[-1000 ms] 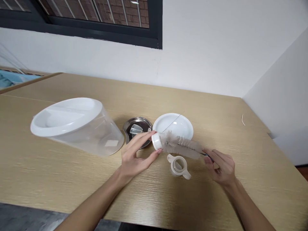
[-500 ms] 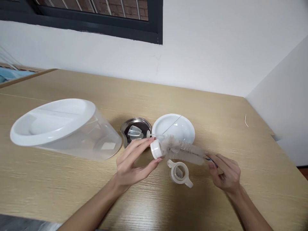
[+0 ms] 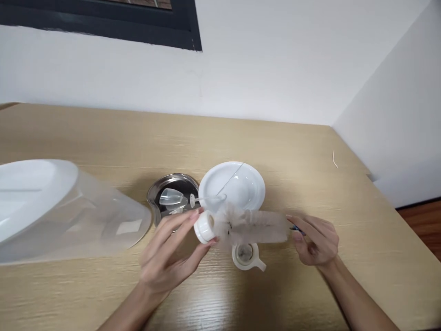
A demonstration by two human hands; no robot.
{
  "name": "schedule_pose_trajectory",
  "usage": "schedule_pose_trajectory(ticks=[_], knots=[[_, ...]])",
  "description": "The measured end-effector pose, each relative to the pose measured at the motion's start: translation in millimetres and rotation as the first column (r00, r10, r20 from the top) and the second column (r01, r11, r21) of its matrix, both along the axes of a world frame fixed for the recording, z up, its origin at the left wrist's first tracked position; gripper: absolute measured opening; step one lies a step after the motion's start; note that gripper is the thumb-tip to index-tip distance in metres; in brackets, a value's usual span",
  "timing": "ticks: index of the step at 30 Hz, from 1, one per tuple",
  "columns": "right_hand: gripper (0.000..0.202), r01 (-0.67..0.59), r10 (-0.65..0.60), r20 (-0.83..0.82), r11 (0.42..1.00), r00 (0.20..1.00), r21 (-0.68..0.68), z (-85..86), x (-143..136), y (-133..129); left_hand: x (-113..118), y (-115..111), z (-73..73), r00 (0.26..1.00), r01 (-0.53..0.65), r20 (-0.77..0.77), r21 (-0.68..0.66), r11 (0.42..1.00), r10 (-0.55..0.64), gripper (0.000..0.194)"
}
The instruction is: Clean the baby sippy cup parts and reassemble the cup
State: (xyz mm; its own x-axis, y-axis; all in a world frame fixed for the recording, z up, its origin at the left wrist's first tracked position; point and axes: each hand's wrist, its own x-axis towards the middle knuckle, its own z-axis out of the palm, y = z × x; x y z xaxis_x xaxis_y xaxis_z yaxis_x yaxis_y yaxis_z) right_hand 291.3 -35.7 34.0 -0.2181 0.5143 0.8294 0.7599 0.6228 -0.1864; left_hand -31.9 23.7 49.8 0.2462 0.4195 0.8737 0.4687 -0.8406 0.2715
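Brush (image 3: 258, 226) held level, tip at a white cap (image 3: 204, 227)

Head view: compared with half a second ago, the brush lies flatter and now covers part of the handled cup (image 3: 257, 263), whose two side lugs both showed before. The view has shifted, so the lidded container (image 3: 99, 220) is now cut off by the left edge. Wooden tabletop (image 3: 292, 151) runs past the white bowl (image 3: 250, 186) back to the wall (image 3: 275, 69), and on beyond the right hand (image 3: 317, 241) toward its slanting side edge. The container and the steel dish (image 3: 153, 189) crowd the left hand (image 3: 172, 250) more closely. That hand pinches the cap, thumb and fingertips parted by its width. The right thumb and forefinger close on the blue handle (image 3: 297, 230), other fingers curled. Bristles meet the cap's near side; blur hides whether they enter it.
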Motion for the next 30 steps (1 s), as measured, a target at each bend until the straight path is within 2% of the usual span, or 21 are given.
schedule_pose_trajectory(ticks=[3, 5, 7, 12, 14, 17, 21, 26, 28, 30], knots=[[0.030, 0.027, -0.025, -0.036, 0.999, 0.999, 0.042, 1.6, -0.8, -1.2, -0.6, -0.2, 2.9, 0.997, -0.075, 0.006, 0.048, 0.996, 0.075, 0.078], [0.028, 0.023, -0.023, -0.015, 0.999, 1.000, 0.030, 1.5, -1.4, -1.1, 0.4, -1.5, 4.5, 0.994, -0.110, -0.002, 0.030, 0.994, 0.110, 0.076], [0.027, 0.018, -0.018, 0.036, 1.000, 0.999, -0.003, 0.8, -1.9, -0.2, 1.4, -2.4, 4.5, 0.995, -0.095, -0.011, 0.028, 0.995, 0.096, 0.073], [0.026, 0.098, -0.095, 0.103, 0.995, 0.990, -0.025, -1.4, -1.9, 2.1, 0.3, -1.2, 0.9, 0.999, -0.043, 0.000, 0.160, 0.986, 0.043, 0.073], [0.027, 0.103, -0.102, 0.087, 0.995, 0.991, -0.011, -1.0, -1.9, 1.0, -0.8, -0.4, -0.2, 0.999, -0.019, -0.025, 0.160, 0.987, 0.023, 0.077], [0.029, 0.062, -0.063, 0.053, 0.998, 0.997, 0.027, -0.2, -1.5, -3.0, -0.9, 1.1, -0.4, 0.998, -0.028, -0.056, 0.091, 0.995, 0.034, 0.076], [0.028, 0.052, -0.046, -0.053, 0.993, 0.998, 0.103, -1.5, 1.0, -6.9, 3.8, 2.7, 2.7, 0.998, -0.057, -0.017, 0.056, 0.997, 0.058, 0.071], [0.027, 0.057, -0.057, 0.106, 0.998, 0.993, 0.004, -5.7, 4.2, -4.0, 6.3, 2.9, 4.2, 0.999, 0.008, -0.040, 0.113, 0.994, -0.003, 0.069], [0.025, 0.120, -0.120, 0.111, 0.993, 0.986, 0.008, -7.1, 6.2, -1.4, 0.3, 5.4, 3.0, 0.997, -0.039, -0.054, 0.135, 0.990, 0.047, 0.066], [0.021, 0.199, -0.200, 0.054, 0.980, 0.978, 0.031, -7.8, 9.1, 1.5, -9.6, 9.8, 2.4, 0.984, -0.176, 0.018, 0.112, 0.978, 0.175, 0.062]])
